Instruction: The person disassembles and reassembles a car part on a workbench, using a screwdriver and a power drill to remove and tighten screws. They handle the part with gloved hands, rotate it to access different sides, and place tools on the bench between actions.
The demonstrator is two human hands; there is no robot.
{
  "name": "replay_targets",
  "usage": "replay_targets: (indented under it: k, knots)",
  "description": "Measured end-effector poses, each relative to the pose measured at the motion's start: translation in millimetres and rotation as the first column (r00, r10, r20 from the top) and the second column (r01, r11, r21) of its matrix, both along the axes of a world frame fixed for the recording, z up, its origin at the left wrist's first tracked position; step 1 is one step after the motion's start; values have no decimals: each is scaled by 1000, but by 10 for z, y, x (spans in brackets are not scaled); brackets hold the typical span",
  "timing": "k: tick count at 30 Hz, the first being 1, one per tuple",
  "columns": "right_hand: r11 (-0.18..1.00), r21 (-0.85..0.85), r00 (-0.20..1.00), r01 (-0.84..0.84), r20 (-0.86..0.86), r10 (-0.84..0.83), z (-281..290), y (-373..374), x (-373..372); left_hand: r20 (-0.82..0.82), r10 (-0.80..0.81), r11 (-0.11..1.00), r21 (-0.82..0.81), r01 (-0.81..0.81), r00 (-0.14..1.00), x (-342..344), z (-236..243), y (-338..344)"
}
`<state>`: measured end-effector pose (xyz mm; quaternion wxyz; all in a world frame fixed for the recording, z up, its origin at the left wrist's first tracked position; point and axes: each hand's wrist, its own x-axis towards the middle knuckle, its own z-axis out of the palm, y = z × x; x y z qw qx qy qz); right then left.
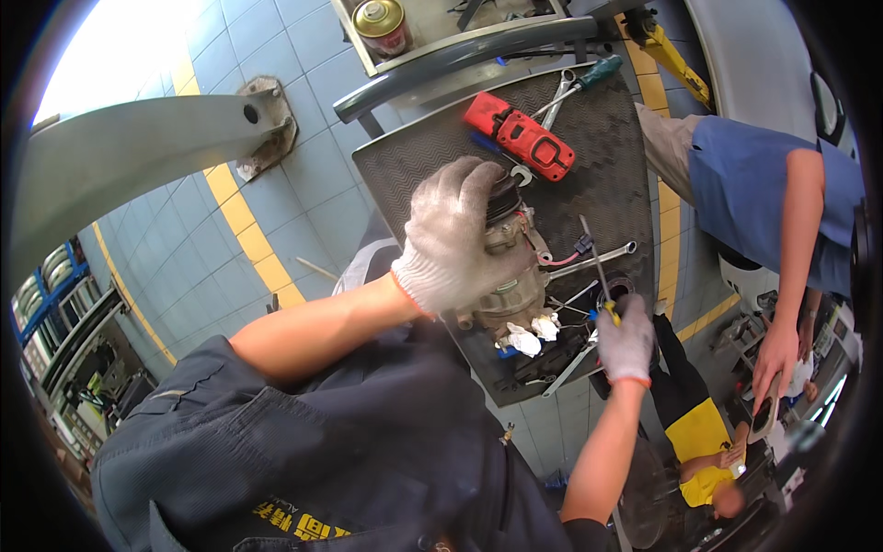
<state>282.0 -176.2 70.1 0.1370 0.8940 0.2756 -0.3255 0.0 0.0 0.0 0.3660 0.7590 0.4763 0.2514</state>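
On the dark rubber-matted cart top (598, 198) lies a metal compressor-like part (509, 299) with a black ribbed pulley (503, 198). My left hand (452, 237), in a pale work glove, is wrapped over its pulley end and side. In my gloved right hand (628, 345) is a screwdriver (596, 260) with a yellow handle; its thin shaft points away from me, apart from the part. A pink wire (557, 261) runs from the part to a dark connector (583, 244). White crumpled wads (525, 339) sit at the part's near end.
Beyond the part lie a red-and-black device (521, 136), a green-handled screwdriver (600, 72) and wrenches (558, 96). Another long wrench (593, 260) lies right of the part. A can (382, 28) stands past the cart's handle (460, 63). A person in blue (763, 184) stands at right.
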Motion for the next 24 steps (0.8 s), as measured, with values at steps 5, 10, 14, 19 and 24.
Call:
replay_targets:
  k: [5, 10, 14, 19, 24]
  knots:
    - [914, 395, 967, 89, -253, 15, 1098, -29, 194, -100, 51, 990, -125, -63, 994, 53, 118, 42]
    - [805, 573, 982, 152, -183, -54, 1694, 381, 270, -201, -16, 988, -154, -15, 979, 221, 164, 127]
    - [712, 699, 969, 59, -212, 129, 1700, 672, 220, -192, 13, 978, -203, -53, 981, 233, 140, 116]
    - [725, 688, 953, -31, -200, 230, 1524, 866, 285, -164, 41, 977, -202, -74, 986, 225, 98, 121]
    - [743, 668, 930, -34, -252, 269, 1527, 905, 406, -144, 69, 983, -161, -92, 987, 215, 98, 112]
